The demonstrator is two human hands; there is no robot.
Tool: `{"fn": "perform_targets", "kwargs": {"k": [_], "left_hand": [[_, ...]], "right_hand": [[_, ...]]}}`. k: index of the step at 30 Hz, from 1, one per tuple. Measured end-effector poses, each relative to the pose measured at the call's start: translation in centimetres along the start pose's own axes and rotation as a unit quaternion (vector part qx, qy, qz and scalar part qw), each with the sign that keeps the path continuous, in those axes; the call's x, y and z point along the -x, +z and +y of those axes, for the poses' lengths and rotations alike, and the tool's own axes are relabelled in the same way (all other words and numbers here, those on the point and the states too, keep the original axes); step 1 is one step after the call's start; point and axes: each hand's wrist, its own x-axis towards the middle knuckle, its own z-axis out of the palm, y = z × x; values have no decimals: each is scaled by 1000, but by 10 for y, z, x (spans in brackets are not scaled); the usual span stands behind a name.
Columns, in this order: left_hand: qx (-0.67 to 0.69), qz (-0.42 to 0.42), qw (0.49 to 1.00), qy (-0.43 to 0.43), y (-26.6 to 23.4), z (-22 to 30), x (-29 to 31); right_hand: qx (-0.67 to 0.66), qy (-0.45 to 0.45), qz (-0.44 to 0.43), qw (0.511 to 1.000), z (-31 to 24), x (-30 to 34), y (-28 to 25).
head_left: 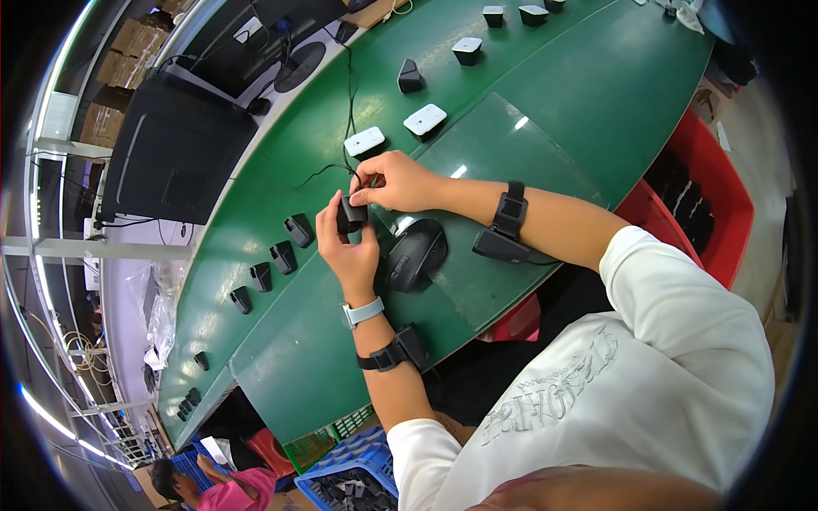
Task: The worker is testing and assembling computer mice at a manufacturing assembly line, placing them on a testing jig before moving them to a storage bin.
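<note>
My left hand (348, 251) is closed round a small black plastic device (350, 216), held upright above the green tabletop. Against the device's top, the fingers of my right hand (400, 182) are pinched on a thin black cable (350, 111), whose end is hidden by the fingers. A black computer mouse (416, 255) sits on the clear sheet, right of my left hand. Just beyond my hands lies a white-topped black device (365, 142), and another white-topped device (425, 121) lies to its right.
Several small black housings (282, 256) line the green table (256, 341) on the left. A dark monitor (175, 145) stands beyond. A red bin (724, 196) is at right; a blue crate (349, 464) of black parts stands below. A person in pink (239, 490) sits at lower left.
</note>
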Motion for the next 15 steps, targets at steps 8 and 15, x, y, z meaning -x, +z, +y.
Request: {"fn": "perform_targets", "kwargs": {"k": [8,15], "left_hand": [[-93,11,994,62,0,2,-1],[102,95,975,-170,-11,-11,-1]], "right_hand": [[-1,45,-9,999,2,-2,-2],[119,-84,-248,958,-20,8,-24]]}}
